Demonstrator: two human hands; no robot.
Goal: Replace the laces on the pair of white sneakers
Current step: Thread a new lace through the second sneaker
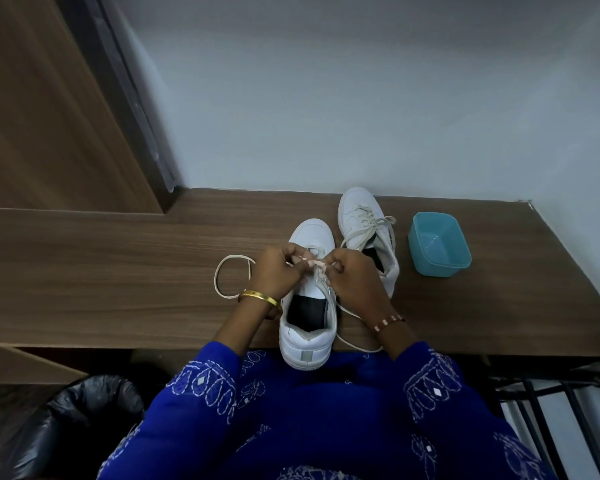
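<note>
Near sneaker [309, 306]: at 6 o'clock on the desk [118, 271], lace [234, 277] being worked at the eyelets.
Left hand [274, 271]: lace pinched.
Right hand [355, 277]: lace pinched.
Far sneaker [364, 230]: at 1 o'clock, laced; old or new cannot be told.
Progress: judged about midway.

Blue sleeves [201, 382] with white embroidery, gold bangle [258, 296] on left wrist, beaded bracelet [388, 322] on right

Near sneaker [307, 327] on wooden desk [118, 271]: left hand [274, 271], right hand [355, 277] pinching its lace [317, 268]. Second sneaker [364, 230], laced, beside teal tub [439, 244]
</note>
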